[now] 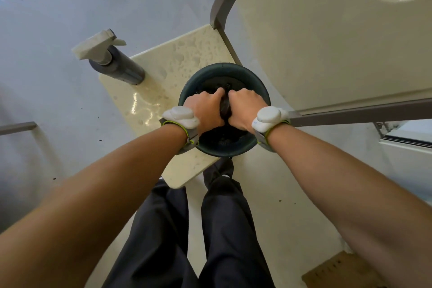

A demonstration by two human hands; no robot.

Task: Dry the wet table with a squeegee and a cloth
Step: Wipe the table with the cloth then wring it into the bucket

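Note:
A small cream table point(187, 54) lies below me, its top covered in water drops and a shiny puddle. A dark green bucket point(224, 68) stands on its right side. Over the bucket's mouth, my left hand point(205, 107) and my right hand point(245, 105) are both closed around a dark, rolled-up cloth point(225, 106), fists side by side. Dark water shows inside the bucket. No squeegee is in sight.
A grey spray bottle point(117, 65) with a white trigger head stands on the table's far left corner. A cream door or panel point(327, 30) with grey frame bars rises on the right. My dark trousers point(210, 229) are beneath the table's near edge. Cardboard point(339, 271) lies at bottom right.

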